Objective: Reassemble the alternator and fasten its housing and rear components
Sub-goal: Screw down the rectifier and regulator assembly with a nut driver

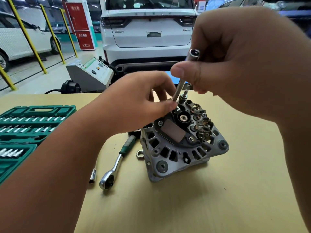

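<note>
We are fastening the rear components: our right hand (235, 56) grips a socket extension (180, 84), and our left hand (143, 98) pinches its lower end at the far edge of the alternator (181, 143), which stands on the table (235, 190). Next, we judge, it must seat squarely on the fastener before turning.

Alternator (168, 153): grey housing, black rear cover
Table (235, 182): pale yellow
Socket case (42, 109): green
Ratchet (116, 165): silver, green-and-black handle
Car (151, 22): white

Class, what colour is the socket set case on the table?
The case is green; the head view shows it best.
</note>
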Demonstrator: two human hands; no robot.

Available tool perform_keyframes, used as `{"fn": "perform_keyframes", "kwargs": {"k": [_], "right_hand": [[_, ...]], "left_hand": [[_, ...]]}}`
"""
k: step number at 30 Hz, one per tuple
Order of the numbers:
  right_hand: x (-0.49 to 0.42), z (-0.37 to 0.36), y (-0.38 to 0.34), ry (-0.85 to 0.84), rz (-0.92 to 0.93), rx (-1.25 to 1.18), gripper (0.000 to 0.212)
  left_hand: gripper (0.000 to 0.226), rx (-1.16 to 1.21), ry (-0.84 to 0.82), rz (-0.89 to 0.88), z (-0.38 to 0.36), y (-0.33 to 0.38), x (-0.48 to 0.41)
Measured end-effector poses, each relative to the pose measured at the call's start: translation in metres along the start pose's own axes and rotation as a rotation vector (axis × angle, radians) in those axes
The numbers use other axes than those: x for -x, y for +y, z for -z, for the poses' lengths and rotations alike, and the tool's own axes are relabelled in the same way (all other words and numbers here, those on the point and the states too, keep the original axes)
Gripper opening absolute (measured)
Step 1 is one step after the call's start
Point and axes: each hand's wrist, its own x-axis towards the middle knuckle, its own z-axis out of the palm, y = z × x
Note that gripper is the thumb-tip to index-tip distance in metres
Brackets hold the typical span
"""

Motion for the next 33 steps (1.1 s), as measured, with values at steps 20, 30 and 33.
{"fn": "perform_keyframes", "kwargs": {"k": [20,30,33], "right_hand": [[0.012,0.003,-0.002,-0.086,0.087,0.077,0.02],[0.011,-0.006,-0.001,-0.049,0.137,0.086,0.01],[0.01,-0.005,-0.001,-0.047,0.141,0.114,0.018]], "left_hand": [[0.018,0.005,0.09,-0.069,0.0,0.005,-0.002],[0.003,0.041,0.172,-0.118,0.002,0.013,0.0],[0.006,0.005,0.117,-0.094,0.002,0.011,-0.001]]}}
